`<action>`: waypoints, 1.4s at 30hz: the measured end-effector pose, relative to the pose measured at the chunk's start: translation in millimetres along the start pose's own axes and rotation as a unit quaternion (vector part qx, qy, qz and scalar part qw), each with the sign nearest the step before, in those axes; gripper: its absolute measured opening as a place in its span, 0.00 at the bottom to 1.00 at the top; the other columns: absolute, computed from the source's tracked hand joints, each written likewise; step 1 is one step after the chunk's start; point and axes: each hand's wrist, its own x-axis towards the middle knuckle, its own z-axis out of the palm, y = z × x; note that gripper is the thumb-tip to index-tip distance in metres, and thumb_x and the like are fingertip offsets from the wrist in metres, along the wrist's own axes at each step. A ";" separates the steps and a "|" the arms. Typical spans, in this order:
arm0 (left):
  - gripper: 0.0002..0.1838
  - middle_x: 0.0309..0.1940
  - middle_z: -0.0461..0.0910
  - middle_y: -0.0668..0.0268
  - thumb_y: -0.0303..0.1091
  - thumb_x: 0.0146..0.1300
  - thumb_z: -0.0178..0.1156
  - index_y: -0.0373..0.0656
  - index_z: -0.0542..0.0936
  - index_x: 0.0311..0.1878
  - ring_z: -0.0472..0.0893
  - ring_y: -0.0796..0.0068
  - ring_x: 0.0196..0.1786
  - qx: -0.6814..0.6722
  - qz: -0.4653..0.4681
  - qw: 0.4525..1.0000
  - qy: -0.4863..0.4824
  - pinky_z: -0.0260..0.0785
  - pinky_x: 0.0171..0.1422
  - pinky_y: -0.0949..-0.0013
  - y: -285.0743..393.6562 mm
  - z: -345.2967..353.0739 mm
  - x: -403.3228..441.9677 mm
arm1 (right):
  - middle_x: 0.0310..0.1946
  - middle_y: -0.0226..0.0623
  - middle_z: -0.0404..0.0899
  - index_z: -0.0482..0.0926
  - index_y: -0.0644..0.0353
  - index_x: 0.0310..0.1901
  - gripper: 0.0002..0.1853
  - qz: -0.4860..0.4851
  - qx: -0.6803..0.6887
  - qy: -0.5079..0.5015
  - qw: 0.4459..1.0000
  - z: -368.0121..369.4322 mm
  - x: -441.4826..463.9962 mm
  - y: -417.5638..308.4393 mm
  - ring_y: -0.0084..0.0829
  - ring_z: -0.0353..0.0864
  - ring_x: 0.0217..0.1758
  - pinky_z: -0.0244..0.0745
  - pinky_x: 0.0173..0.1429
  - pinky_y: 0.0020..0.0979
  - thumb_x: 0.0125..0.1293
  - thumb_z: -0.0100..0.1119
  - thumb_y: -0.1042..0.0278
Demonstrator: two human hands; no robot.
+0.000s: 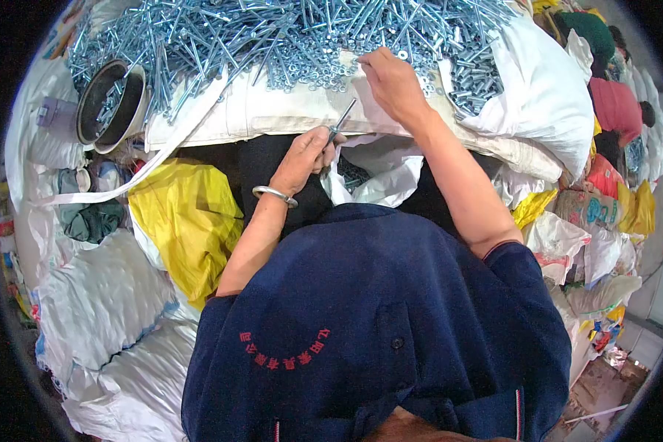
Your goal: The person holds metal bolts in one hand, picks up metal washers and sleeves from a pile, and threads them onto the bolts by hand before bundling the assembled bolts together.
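Note:
My left hand (302, 160) is closed round a metal bolt (344, 115) whose shaft points up and to the right. A metal bangle is on that wrist. My right hand (392, 79) is over the cloth's far part, at the near edge of the washers and nuts (324, 70); its fingers are pinched, and anything between them is too small to make out. Long bolts (221, 37) lie in a large heap beyond both hands. Short metal sleeves (475, 74) are piled to the right. Below the hands, a white bag (398, 177) hangs open with small metal pieces inside.
A dark-lined bowl (112, 103) with some bolts stands at the left of the heap, beside a clear plastic container (55, 118). A yellow bag (188, 221) and white sacks (110, 302) lie at left. Other people (615, 110) are at the upper right, among more bags.

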 end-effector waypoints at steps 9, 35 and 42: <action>0.26 0.20 0.66 0.77 0.52 0.75 0.45 0.35 0.78 0.48 0.57 0.89 0.20 0.002 -0.001 1.000 -0.015 0.48 0.24 0.81 7.4 1.7 -2.0 | 0.37 0.58 0.80 0.79 0.67 0.36 0.09 0.097 -0.096 -0.114 0.984 37.3 37.1 18.5 0.57 0.81 0.42 0.77 0.47 0.47 0.57 0.49 0.77; 0.22 0.22 0.67 0.75 0.48 0.75 0.49 0.35 0.77 0.48 0.64 0.85 0.25 0.152 0.017 0.988 0.035 0.58 0.30 0.78 0.0 9.7 -1.8 | 0.29 0.28 0.80 0.81 0.65 0.47 0.12 0.311 0.389 -0.132 0.857 -4.1 -45.5 -36.0 0.17 0.75 0.28 0.70 0.33 0.20 0.66 0.62 0.67; 0.27 0.31 0.78 0.65 0.52 0.72 0.50 0.33 0.74 0.54 0.73 0.80 0.31 0.133 0.096 0.982 0.098 0.67 0.37 0.74 13.0 29.0 1.6 | 0.32 0.33 0.81 0.80 0.68 0.46 0.12 0.333 0.527 -0.093 0.777 12.1 -58.1 -54.9 0.19 0.78 0.32 0.74 0.37 0.21 0.69 0.58 0.66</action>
